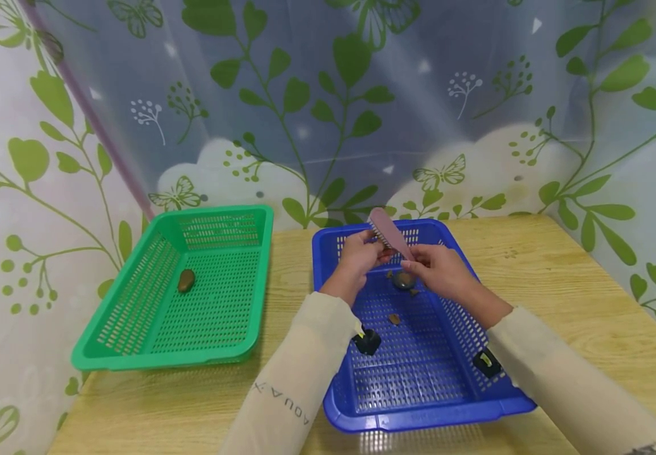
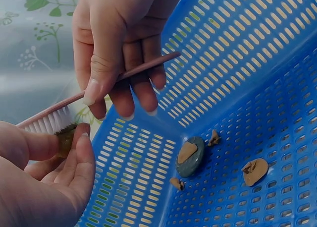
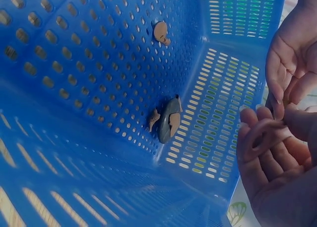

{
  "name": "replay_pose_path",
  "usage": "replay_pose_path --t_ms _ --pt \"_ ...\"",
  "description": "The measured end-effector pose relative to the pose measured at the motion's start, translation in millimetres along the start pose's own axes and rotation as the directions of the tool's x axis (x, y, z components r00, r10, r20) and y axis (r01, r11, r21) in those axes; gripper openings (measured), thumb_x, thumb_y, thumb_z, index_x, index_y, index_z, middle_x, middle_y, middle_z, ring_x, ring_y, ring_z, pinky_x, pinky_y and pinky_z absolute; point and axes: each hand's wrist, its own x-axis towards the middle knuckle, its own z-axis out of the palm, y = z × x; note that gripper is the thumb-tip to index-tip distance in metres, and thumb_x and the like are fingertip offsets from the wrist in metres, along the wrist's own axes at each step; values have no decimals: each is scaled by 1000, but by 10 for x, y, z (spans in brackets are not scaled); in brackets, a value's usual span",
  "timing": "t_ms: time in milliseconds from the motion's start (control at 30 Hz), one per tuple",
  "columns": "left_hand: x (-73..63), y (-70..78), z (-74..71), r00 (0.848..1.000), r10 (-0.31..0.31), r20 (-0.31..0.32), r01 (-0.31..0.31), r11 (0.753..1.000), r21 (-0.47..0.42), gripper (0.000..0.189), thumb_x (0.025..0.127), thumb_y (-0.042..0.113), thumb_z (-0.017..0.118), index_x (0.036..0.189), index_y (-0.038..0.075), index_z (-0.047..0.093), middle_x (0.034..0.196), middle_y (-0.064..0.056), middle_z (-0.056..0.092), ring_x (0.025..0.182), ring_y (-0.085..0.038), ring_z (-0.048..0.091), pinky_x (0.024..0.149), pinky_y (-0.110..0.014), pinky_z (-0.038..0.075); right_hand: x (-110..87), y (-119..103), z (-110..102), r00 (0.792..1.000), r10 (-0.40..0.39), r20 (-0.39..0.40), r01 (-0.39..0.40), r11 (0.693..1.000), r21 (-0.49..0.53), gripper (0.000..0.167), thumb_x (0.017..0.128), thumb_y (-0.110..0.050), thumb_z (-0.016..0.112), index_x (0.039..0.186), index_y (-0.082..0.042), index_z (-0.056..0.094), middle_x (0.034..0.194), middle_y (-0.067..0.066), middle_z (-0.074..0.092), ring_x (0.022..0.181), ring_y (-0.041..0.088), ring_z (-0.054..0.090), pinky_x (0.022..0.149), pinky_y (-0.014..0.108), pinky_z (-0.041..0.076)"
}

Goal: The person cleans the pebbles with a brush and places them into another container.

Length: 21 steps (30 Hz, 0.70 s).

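Observation:
Over the far end of the blue basket (image 1: pixel 430 418), my right hand (image 1: pixel 446 272) grips a pink brush (image 1: pixel 390 232) by its handle, thumb on top. My left hand (image 1: pixel 358 258) pinches a small olive-brown stone (image 2: pixel 66 142) between thumb and fingers. The brush's white bristles (image 2: pixel 49 122) meet the top of that stone in the left wrist view. Below the hands, a dark grey stone (image 2: pixel 196 163) with a tan patch lies on the basket floor. Small tan crumbs (image 2: pixel 177 183) and a larger tan piece (image 2: pixel 255 171) lie near it.
To the left stands a green basket (image 1: pixel 163 362) with a brown stone (image 1: pixel 186 280) inside. Both baskets sit on a wooden table (image 1: pixel 524 253). A leaf-patterned curtain (image 1: pixel 316 126) hangs behind. Black devices (image 1: pixel 368 342) sit at both wrists.

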Motion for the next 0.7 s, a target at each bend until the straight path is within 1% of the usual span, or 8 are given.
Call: replay_pose_path --t_ms 100,200,300,367,467,600,667,700 --pt "2 -1 -1 1000 6 6 -6 1000 1 37 99 5 55 134 -1 55 111 -19 69 89 -19 68 84 -31 55 -4 1 -9 1000 5 27 -5 1000 14 24 99 -18 57 113 1 65 77 5 69 51 16 48 47 30 40" --pt "4 0 -6 1000 6 5 -6 1000 3 37 99 7 54 135 0 55 109 -18 70 88 -18 69 80 -28 56 -10 2 -15 999 13 29 -14 1000 8 21 99 -18 57 108 -1 65 74 4 68 50 15 49 47 31 41" --pt "5 5 -8 1000 0 -1 0 1000 7 37 100 8 53 136 1 54 107 -18 70 82 -15 67 76 -26 56 -14 -1 -19 999 24 21 -24 1000 -6 21 99 -18 57 106 -1 66 75 6 69 51 16 50 48 31 42" --pt "6 10 -5 1000 0 -6 0 1000 -3 37 100 6 52 137 0 53 108 -19 69 80 -13 66 76 -26 56 -12 -1 -20 999 34 9 -34 999 -13 21 99 -18 57 104 0 67 77 9 70 53 16 52 49 31 43" --pt "4 19 0 1000 -2 -23 1 1000 -31 38 101 5 50 138 -1 51 110 -21 68 76 -12 65 73 -24 56 -15 -7 -25 998 56 -6 -56 998 -32 22 100 -18 56 105 1 67 82 12 71 59 17 58 50 31 44" --pt "4 23 6 999 -2 -45 -1 997 -75 39 100 3 49 139 -2 49 110 -24 66 71 -10 65 65 -18 54 -20 -17 -36 994 103 -37 -104 994 -40 27 100 -18 54 110 5 64 91 18 72 72 27 69 52 30 48" --pt "4 21 4 999 -6 -51 2 997 -83 39 100 3 50 139 -2 49 110 -24 67 68 -9 65 63 -17 54 -23 -24 -43 990 126 -60 -128 992 -25 30 101 -18 53 113 8 62 95 22 72 78 32 70 54 30 51" --pt "5 17 3 999 -7 -53 2 997 -83 39 100 3 50 139 -2 49 109 -24 67 68 -9 65 63 -17 54 -25 -24 -45 988 131 -76 -133 991 -23 31 101 -18 53 115 8 62 96 22 71 81 32 70 54 30 51"
